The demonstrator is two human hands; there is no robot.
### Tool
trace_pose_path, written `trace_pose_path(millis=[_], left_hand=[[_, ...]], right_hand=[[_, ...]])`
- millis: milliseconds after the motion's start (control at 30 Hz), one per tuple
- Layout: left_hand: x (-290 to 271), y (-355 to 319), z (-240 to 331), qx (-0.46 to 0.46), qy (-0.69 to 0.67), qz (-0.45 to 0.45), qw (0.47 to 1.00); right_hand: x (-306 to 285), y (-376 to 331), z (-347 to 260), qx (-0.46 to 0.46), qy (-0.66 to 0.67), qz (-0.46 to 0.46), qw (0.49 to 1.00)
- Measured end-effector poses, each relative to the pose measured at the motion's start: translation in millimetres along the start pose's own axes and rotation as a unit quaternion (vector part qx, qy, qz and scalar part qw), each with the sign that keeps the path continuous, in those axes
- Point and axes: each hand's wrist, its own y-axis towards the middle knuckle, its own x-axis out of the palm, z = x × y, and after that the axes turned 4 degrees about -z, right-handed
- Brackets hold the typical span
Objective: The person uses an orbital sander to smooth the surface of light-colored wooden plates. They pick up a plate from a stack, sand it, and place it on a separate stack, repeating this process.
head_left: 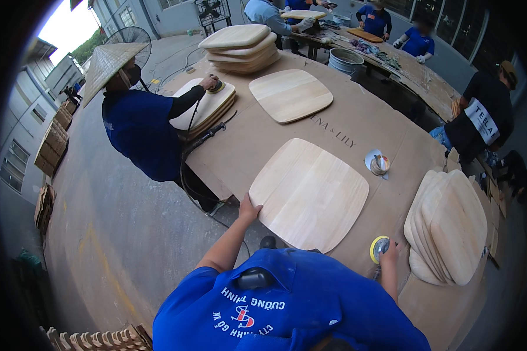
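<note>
Concrete floor (111, 234), grey and stained, spreads on the left of an open workshop, and a long tabletop (357, 126) covered in brown cardboard sheets runs away from the person wearing the camera. Left of that person's left hand, a co-worker in a conical straw hat (108, 61) and dark blue top presses a sander (215, 86) onto a stack of pale boards (208, 108). The left hand (250, 209) rests its grip on the near left edge of a wooden seat panel (309, 194), fingers laid over the rim. That panel is pale, smooth, rounded-square with visible glued strips, lying flat on the tabletop between the two hands. Beyond it lie another single panel (291, 95) and a far stack (240, 48). A roll of tape (379, 164) sits above the right hand. The right hand (387, 253) is closed around an orbital sander with a yellow pad (379, 248). Just right of it stands a leaning stack of similar panels (448, 228).
</note>
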Motion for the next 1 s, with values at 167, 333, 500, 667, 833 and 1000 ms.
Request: trace_pose_path(millis=[167,333,500,667,833,1000], left_hand=[[0,1,5,0.019,0.083,0.023,0.996],[1,19,1,0.016,0.078,-0.027,0.996],[-2,43,0,-0.021,0.02,-0.043,0.999],[-1,54,9,0.013,0.055,-0.039,0.998],[-11,73,24,0.018,0.028,-0.092,0.995],[-18,81,39,0.004,0.044,-0.142,0.989]], right_hand=[[16,-21,-37,-0.222,-0.146,0.092,0.96],[85,-27,-57,-0.11,0.146,-0.15,0.972],[122,-16,-67,0.065,0.432,-0.318,0.841],[123,-7,-88,0.111,0.422,-0.316,0.843],[121,0,-101,0.142,0.416,-0.311,0.843],[120,5,-105,0.196,0.342,-0.303,0.868]])
